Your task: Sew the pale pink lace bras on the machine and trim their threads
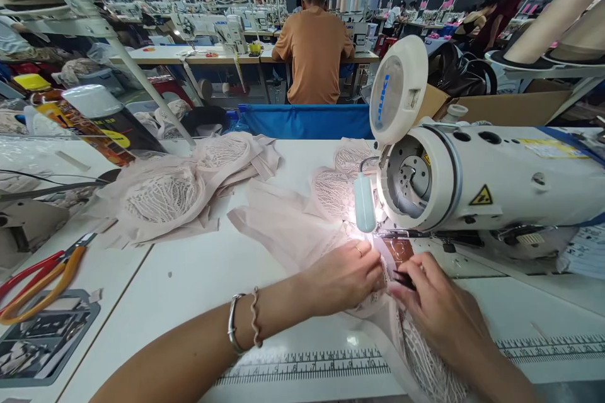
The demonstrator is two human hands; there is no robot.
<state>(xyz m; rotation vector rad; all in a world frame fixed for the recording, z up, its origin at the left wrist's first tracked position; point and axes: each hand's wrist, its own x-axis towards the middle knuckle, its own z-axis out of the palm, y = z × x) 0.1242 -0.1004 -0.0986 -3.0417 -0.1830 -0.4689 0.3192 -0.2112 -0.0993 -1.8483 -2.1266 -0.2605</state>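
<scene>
A pale pink lace garment piece (326, 242) lies under the head of a white sewing machine (501, 176) and hangs down toward the table's front edge. My left hand (345, 277), with a ring and bracelets, presses its closed fingers on the fabric just left of the needle area. At the right, my right hand (437, 302) pinches a small dark tool (404, 279) against the fabric edge. The needle area is partly hidden by a small lit lamp (364, 203).
More pink lace pieces (163, 195) lie at the left. Orange-and-red-handled scissors (51, 277), a grey tray (45, 334) and spray cans (111, 116) are further left. A ruler strip (302, 365) runs along the front. A person (312, 44) sits ahead, back turned.
</scene>
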